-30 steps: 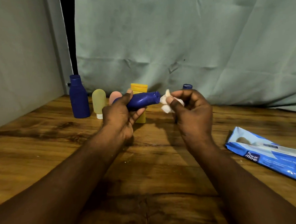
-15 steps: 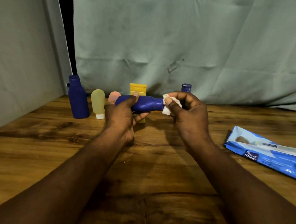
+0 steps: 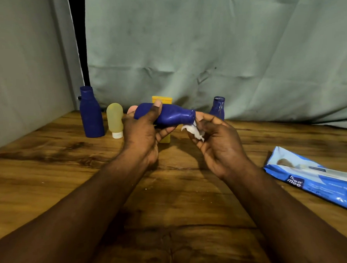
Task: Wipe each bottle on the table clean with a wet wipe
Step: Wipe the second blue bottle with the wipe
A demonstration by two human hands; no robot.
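My left hand [image 3: 142, 137] grips a dark blue bottle [image 3: 169, 115] held sideways above the table, its neck pointing right. My right hand [image 3: 217, 141] holds a crumpled white wet wipe [image 3: 194, 131] just under and beside the bottle's cap end, palm turned up. Standing at the back are a tall blue bottle [image 3: 91, 113], a pale yellow-green tube [image 3: 115, 120] on its white cap, a yellow bottle [image 3: 163, 99] partly hidden behind my left hand, a pink bottle [image 3: 131, 109] mostly hidden, and a small blue bottle [image 3: 218, 108].
A blue wet-wipe pack [image 3: 316, 180] lies flat at the right edge of the wooden table [image 3: 50, 174]. A grey-green cloth [image 3: 204, 49] hangs behind the table, and a wall [image 3: 20, 69] closes the left side.
My right hand has turned palm up and dropped the wipe from the bottle's neck to just below its cap. The left hand has tilted the bottle's neck slightly downward.
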